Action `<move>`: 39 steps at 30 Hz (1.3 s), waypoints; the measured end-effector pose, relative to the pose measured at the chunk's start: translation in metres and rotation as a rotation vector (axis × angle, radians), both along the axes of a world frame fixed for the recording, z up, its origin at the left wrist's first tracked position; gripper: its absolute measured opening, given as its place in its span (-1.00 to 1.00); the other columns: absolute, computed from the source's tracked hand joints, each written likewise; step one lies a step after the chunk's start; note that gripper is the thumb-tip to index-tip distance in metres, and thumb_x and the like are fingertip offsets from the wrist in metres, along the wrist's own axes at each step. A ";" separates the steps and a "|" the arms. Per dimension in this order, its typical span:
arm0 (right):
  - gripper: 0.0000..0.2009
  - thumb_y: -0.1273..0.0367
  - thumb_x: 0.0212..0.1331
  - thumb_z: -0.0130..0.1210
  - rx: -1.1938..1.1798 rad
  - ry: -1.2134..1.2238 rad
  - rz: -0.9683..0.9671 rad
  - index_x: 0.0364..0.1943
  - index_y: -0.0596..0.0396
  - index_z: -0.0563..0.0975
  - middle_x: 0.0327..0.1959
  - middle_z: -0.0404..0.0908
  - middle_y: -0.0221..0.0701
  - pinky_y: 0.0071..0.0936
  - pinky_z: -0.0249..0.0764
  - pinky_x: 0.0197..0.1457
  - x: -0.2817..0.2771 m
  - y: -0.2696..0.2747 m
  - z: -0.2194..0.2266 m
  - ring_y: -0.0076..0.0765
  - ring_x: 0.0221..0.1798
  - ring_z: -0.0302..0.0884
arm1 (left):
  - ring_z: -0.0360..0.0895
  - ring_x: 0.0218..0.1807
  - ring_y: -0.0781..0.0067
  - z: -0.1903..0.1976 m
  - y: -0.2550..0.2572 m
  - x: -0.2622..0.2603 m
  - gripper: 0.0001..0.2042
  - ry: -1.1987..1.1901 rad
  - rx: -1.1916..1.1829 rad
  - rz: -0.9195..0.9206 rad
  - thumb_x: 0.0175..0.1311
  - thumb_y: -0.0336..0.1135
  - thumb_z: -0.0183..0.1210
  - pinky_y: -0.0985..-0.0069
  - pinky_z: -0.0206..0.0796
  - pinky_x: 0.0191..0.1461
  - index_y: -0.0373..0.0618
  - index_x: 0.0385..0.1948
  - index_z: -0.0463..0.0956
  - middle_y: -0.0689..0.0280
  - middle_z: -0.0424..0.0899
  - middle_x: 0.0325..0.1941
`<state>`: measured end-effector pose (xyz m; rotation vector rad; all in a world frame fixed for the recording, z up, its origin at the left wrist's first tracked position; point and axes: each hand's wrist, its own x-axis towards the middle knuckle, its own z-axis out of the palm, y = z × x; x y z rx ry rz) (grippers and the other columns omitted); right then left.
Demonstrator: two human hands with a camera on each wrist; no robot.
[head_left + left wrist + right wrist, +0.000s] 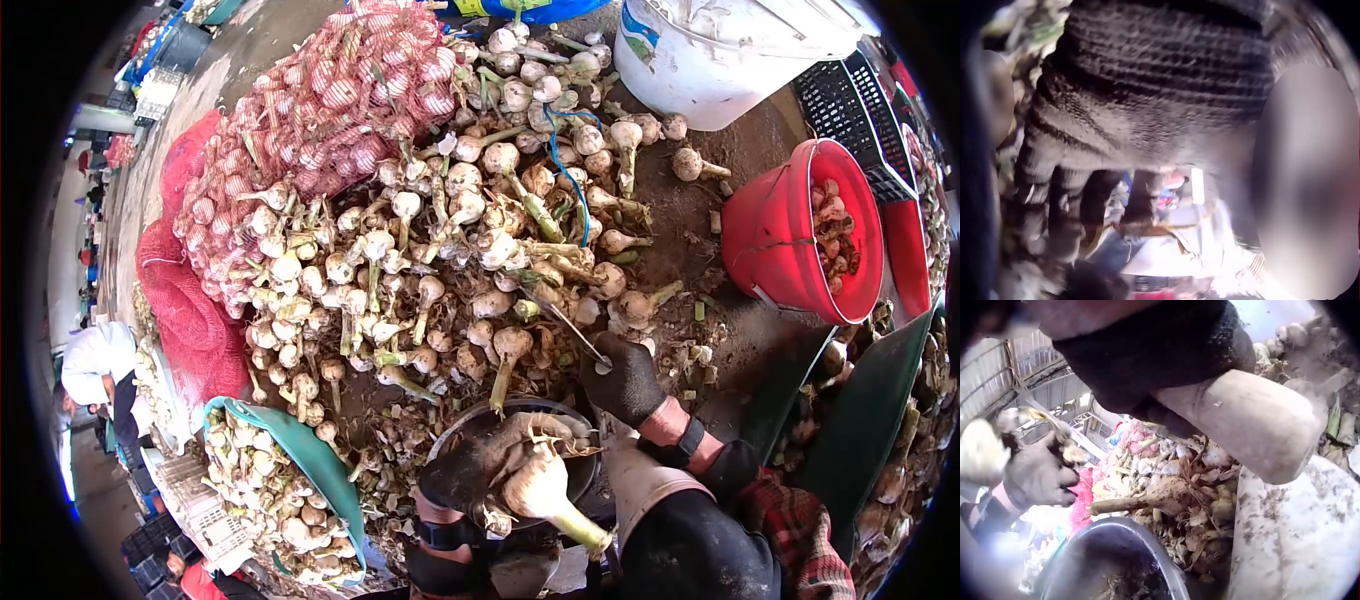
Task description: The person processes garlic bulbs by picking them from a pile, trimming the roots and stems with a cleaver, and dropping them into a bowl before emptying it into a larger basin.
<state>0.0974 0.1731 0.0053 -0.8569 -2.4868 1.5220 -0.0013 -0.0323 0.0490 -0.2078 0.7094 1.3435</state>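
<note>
My gloved left hand (480, 465) holds a garlic bulb (537, 484) over a dark bucket (440, 437). Its cut-off look is absent: a thick green stem points down and right. The right wrist view also has the left hand (1041, 474) with that pale bulb (984, 452) at its side. In the left wrist view, the glove (1135, 119) fills most of the picture and the bulb is not clear. My gloved right hand (625, 380) grips a knife by its pale handle (1250, 422); the thin blade (568, 322) points up and left, towards the garlic heap (400, 270).
Net sacks of garlic (330, 100) lie behind the heap. A red bucket (765, 235) holding some bulbs stands at the right, below a white bucket (700, 70). At the lower left is a green tub (345, 500) full of garlic. Other people sit far left.
</note>
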 end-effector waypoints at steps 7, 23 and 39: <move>-0.91 0.46 0.04 0.10 -0.019 0.021 -0.064 -0.37 0.17 0.52 -0.48 0.55 -0.05 -0.29 0.46 -0.35 -0.011 0.003 0.010 0.07 -0.35 0.59 | 0.61 -0.34 0.13 -0.019 0.058 -0.034 -0.59 2.174 -0.648 -0.768 -0.02 -0.22 0.25 0.24 0.43 -0.31 -0.17 -0.11 0.44 0.09 0.61 -0.39; -0.65 0.23 -0.17 0.26 0.333 0.046 0.478 -0.33 0.11 0.44 -0.40 0.44 -0.21 -0.15 0.45 -0.38 -0.023 0.003 0.069 -0.03 -0.39 0.53 | 0.52 0.05 0.22 -0.007 0.003 -0.020 -0.65 2.247 -0.133 -0.231 0.08 -0.33 0.24 0.23 0.32 0.12 -0.06 -0.04 0.53 0.24 0.62 -0.01; -0.76 0.27 -0.04 0.15 0.376 0.022 0.384 -0.30 0.07 0.48 -0.34 0.49 -0.20 -0.15 0.47 -0.34 -0.008 0.008 0.005 -0.04 -0.36 0.53 | 0.55 -0.13 0.46 0.024 0.029 -0.015 -0.51 1.603 0.040 -0.023 -0.02 -0.25 0.35 0.50 0.42 -0.04 -0.19 -0.03 0.42 0.29 0.61 -0.16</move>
